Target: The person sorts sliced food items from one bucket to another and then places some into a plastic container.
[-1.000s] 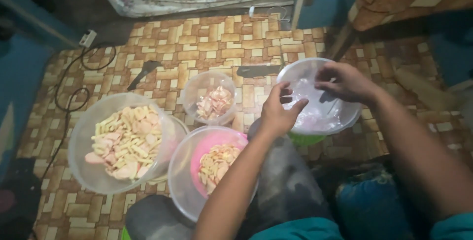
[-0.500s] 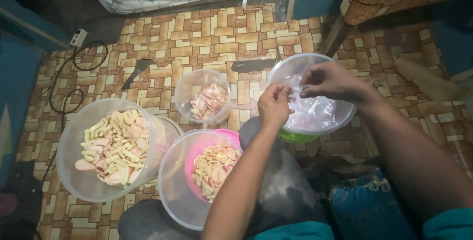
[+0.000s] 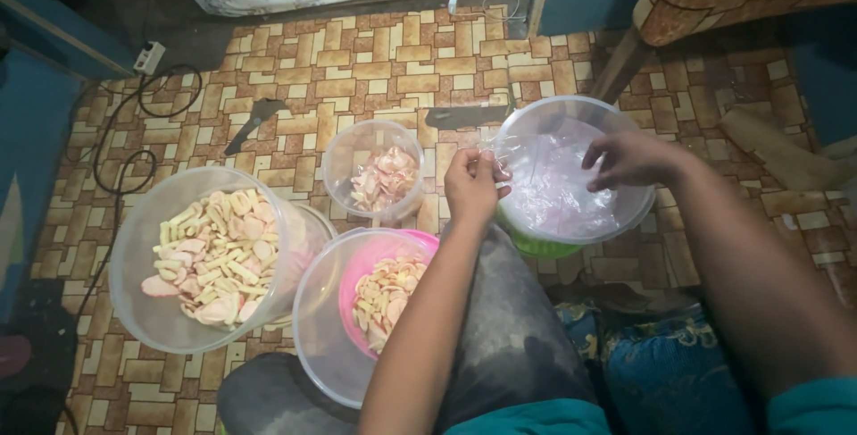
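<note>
Your left hand [image 3: 471, 187] pinches the edge of a thin clear plastic bag [image 3: 544, 176] over the near-left rim of the clear bowl [image 3: 625, 127] at right; your right hand [image 3: 629, 158] rests fingers spread on the plastic, grasping nothing firmly. Keep the pinch light and peel one layer only. Left of them sit a large tub of chips [image 3: 210, 256], a pink bowl [image 3: 384, 288] and a small tub [image 3: 373, 171].
</note>
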